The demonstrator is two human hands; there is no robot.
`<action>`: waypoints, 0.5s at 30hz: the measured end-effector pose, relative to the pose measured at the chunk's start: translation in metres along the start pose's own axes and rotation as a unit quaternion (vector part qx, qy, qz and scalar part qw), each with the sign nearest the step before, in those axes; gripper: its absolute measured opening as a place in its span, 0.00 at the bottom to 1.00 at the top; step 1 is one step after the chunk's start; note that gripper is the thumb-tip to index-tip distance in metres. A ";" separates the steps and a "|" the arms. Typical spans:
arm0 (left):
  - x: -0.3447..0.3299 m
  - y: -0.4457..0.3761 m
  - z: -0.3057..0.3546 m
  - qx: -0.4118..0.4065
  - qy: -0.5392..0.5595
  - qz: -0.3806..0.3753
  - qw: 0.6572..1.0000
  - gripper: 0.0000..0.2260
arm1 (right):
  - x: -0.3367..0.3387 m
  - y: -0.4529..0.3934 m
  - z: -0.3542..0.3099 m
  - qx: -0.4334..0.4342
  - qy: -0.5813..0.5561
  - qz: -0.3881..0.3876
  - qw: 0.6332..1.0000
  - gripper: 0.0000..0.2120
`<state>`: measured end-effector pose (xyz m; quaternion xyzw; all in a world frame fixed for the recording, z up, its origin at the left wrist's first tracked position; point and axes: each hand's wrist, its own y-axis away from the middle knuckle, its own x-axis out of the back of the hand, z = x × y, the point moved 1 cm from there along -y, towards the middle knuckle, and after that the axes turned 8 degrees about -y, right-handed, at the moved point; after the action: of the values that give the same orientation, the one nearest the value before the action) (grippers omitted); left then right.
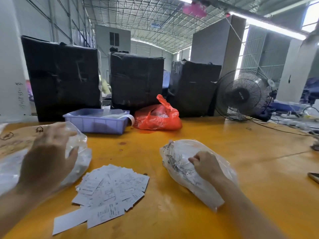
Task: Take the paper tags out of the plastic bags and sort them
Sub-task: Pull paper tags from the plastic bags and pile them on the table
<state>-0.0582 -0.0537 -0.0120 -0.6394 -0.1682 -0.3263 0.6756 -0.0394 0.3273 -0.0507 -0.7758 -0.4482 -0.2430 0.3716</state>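
A loose pile of white printed paper tags (110, 188) lies on the yellow table (224, 152) near its front edge. My left hand (48, 157) rests with spread fingers on a crumpled clear plastic bag (79, 149) left of the pile. To the right, my right hand (205, 165) pinches the top of a second clear bag (183, 163) that holds more printed tags.
A blue plastic tray (96, 123) and a red plastic bag (157, 118) sit behind the pile. Three black-wrapped boxes (136, 80) line the back edge, and a black fan (243, 95) stands at the right. A phone (314, 177) lies at the right edge.
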 end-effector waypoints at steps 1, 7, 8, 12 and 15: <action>0.003 0.007 0.016 -0.029 0.002 0.024 0.999 0.19 | -0.004 0.002 0.000 -0.009 0.014 -0.016 1.000 0.20; -0.015 0.042 0.055 -0.106 0.085 -0.026 0.990 0.15 | -0.011 0.003 0.001 0.002 -0.097 0.023 0.995 0.07; -0.018 0.047 0.059 -0.111 0.104 -0.031 0.988 0.15 | -0.010 0.002 0.001 0.006 -0.118 0.035 0.992 0.06; -0.023 0.060 0.069 -0.121 0.147 -0.040 0.981 0.16 | -0.003 0.000 -0.004 0.000 -0.216 0.105 0.971 0.05; -0.022 0.067 0.077 -0.132 0.176 -0.044 0.974 0.16 | 0.004 0.002 -0.015 0.007 -0.303 0.156 0.940 0.05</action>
<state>-0.0159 0.0239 -0.0666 -0.6474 -0.0301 -0.4825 0.5892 -0.0361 0.3168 -0.0396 -0.8706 -0.4144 0.0681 0.2564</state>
